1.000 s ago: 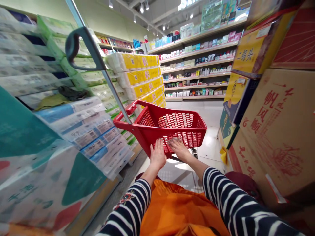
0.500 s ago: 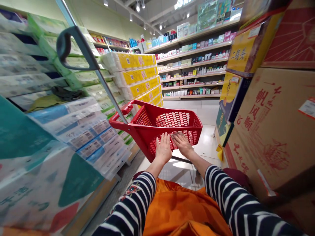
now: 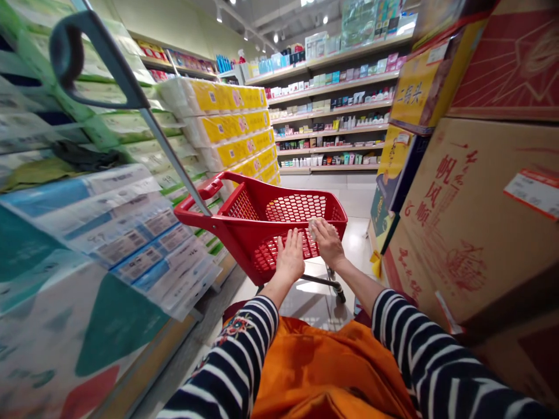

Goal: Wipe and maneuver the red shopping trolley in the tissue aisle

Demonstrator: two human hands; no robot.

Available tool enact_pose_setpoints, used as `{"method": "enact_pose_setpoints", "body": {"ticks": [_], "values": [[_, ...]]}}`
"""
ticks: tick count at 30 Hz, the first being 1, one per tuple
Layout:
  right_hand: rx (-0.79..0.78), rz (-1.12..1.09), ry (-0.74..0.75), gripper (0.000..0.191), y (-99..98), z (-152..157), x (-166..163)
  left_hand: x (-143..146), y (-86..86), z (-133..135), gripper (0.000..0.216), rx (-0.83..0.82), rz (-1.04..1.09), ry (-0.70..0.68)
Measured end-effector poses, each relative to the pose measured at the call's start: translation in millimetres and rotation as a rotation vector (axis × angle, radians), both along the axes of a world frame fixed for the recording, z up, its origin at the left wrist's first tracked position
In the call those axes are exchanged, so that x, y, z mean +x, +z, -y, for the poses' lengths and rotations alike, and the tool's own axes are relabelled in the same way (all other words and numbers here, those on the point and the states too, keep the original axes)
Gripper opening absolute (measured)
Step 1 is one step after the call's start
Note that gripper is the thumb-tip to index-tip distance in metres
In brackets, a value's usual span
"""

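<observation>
Right grip (image 3: 329,243), clamped on a pale cloth (image 3: 312,229), is climbing the red shopping cart (image 3: 238,234), seemingly wiping nearer its rim (image 3: 275,222); left grip (image 3: 290,256) is lying flat, unclamped.

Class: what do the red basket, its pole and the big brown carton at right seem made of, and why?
Red basket: probably moulded plastic, smooth and glossy with honeycomb holes.
Pole: likely metal, judging by its silvery sheen.
Brown carton: apparently matt cardboard, plain tan with red printing.

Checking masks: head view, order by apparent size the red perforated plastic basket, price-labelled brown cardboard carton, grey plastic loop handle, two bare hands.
1. Carton
2. Basket
3. Handle
4. Left hand, right hand: too alike to rank.
</observation>
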State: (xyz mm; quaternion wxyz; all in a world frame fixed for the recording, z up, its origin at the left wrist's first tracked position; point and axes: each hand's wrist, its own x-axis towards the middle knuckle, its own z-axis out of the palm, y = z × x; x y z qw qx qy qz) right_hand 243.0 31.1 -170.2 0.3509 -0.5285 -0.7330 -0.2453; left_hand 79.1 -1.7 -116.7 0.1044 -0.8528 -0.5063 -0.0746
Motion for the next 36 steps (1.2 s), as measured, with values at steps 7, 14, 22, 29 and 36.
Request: {"method": "enact_pose_setpoints", "body": {"ticks": [7, 14, 22, 29, 36], "values": [[-0.237, 0.144, -0.005, 0.039, -41.5, 12, 0, 10, -2.3, 4, 0.068, -0.065, -0.101, 0.007], [-0.227, 0.087, 0.036, 0.043, -40.2, 26, 5, 23, -8.0, 11, 0.065, -0.098, -0.109, -0.095], [-0.068, -0.071, -0.117, 0.043, -3.9, 9, 41, 53, 10.5, 4, 0.067, -0.062, -0.041, -0.124], [-0.232, 0.016, -0.155, 0.041, -49.6, 21, 42, 43, 3.0, 5, 0.065, -0.064, -0.060, -0.104], [-0.095, -0.037, -0.112, 0.048, -27.1, 25, 42, 39, 8.4, 6, 0.066, -0.071, -0.067, -0.074]]}}
